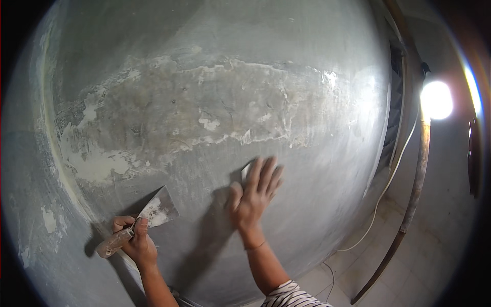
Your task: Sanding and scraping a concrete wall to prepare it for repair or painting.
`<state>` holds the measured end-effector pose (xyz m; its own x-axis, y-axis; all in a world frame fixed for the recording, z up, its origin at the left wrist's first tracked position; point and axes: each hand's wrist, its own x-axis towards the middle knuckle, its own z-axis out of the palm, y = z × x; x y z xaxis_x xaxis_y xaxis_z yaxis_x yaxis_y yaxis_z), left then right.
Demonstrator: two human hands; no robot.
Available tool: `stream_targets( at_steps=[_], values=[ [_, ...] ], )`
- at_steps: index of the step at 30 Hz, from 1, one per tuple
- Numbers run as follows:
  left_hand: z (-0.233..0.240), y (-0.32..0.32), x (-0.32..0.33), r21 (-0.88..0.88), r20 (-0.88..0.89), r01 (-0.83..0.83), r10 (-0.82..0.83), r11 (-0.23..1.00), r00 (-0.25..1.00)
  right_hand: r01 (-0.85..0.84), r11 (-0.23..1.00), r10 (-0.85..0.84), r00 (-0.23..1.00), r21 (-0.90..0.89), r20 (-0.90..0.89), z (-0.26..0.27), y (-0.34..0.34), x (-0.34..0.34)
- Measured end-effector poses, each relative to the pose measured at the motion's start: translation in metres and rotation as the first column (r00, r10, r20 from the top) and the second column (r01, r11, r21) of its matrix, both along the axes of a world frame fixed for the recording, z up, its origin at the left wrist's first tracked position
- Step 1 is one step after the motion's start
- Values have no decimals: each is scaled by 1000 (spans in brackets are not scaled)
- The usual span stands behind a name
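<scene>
My left hand [140, 240] grips a putty knife [159, 209] near the neck of its worn handle. The broad metal blade points up and right and carries whitish filler. To the right, my right hand [255, 195] lies with spread fingers over a pale, flat piece [246, 170] against the wall; most of that piece is hidden beneath the fingers, so its kind is unclear. Above both hands, the grey plastered wall [307, 184] has a rough, brownish-grey patch [230, 99] with raised, ragged edges. White filler smears [103, 165] show at the patch's lower left.
A wall corner [53, 142] runs down the left side. At the right, a lit bulb [436, 100] is fixed by a long pole [418, 184], with a pale cable [391, 176] hanging down to the tiled floor [368, 257]. A dark window opening [393, 103] stands beyond the wall's right edge.
</scene>
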<state>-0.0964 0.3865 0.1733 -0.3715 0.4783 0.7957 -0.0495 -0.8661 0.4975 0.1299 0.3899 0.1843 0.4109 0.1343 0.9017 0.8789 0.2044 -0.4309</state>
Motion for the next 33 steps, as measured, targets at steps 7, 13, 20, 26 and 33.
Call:
stream_targets(
  at_steps=[7, 13, 20, 26, 33],
  values=[
    [4, 1, 10, 3, 6, 5, -5, 1000, 1000, -40, 982, 116, 904, -187, 412, 23, -2, 13],
    [10, -4, 24, -30, 7, 41, -41, 999, 999, -39, 997, 45, 993, -59, 110, -42, 9, -11],
    [7, 0, 33, -13, -23, 7, -8, 1000, 1000, 22, 999, -21, 1000, -33, 23, 30, 3, 73],
    [10, -4, 44, -45, -86, 32, -36, 998, 996, -146, 985, 169, 929, -93, 330, -36, 2, -15],
    [3, 0, 51, -6, -182, 35, -36, 999, 983, 64, 983, -2, 941, 172, -339, -17, 17, 72]
  ],
)
